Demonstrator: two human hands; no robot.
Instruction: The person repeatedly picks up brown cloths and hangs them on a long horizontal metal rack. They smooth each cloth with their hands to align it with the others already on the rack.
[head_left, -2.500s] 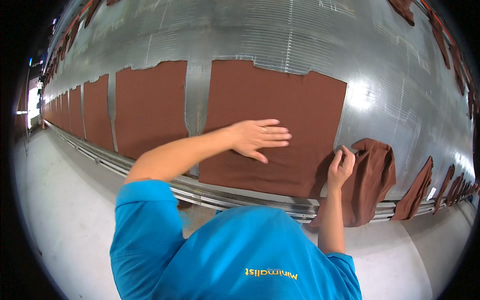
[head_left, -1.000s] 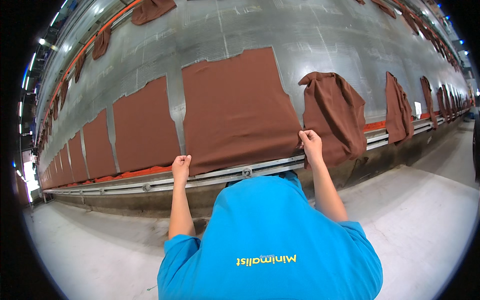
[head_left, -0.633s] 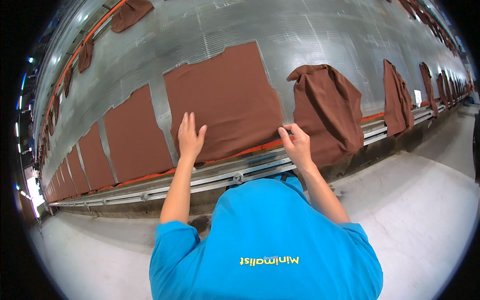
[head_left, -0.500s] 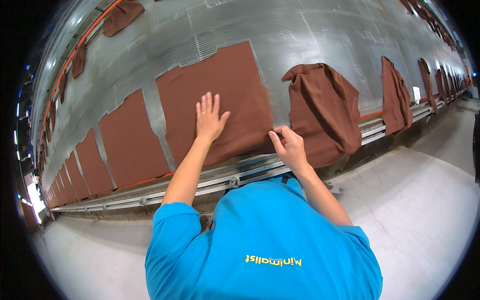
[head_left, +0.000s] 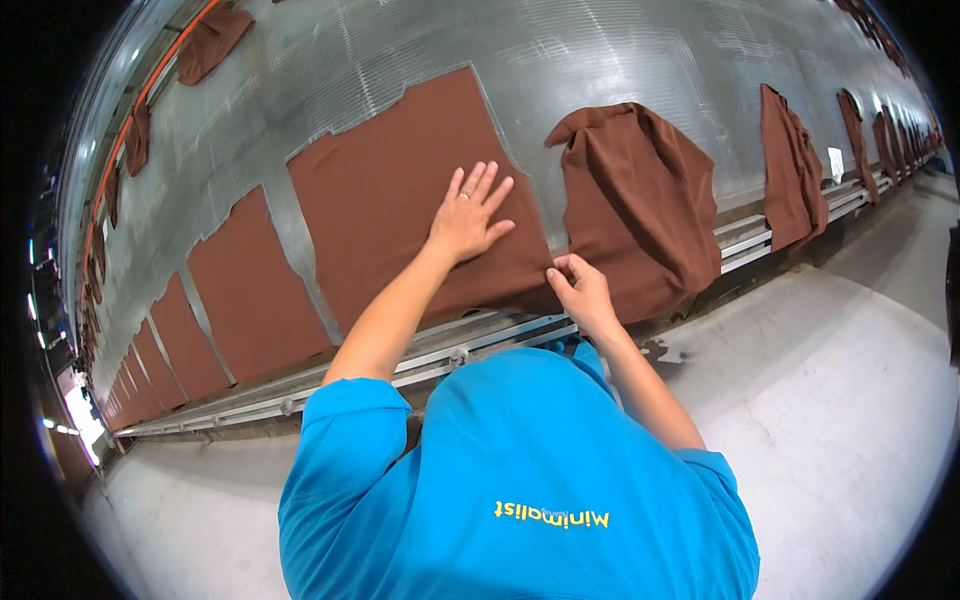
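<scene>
Left hand [head_left: 468, 215] now higher, flat on brown cloth [head_left: 400, 200]

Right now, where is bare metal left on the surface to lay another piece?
Bare metal surface lies above the flat brown cloth, and between the crumpled cloth and the hanging strip. It is crowded where the left hand and right hand work.

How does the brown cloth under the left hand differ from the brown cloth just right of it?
The cloth under the left hand, the flat cloth, lies spread smooth; the bunched cloth is folded and wrinkled. The right hand pinches the flat cloth's lower corner; the bunched cloth lies untouched. Both are the same brown, on the grey surface.
</scene>
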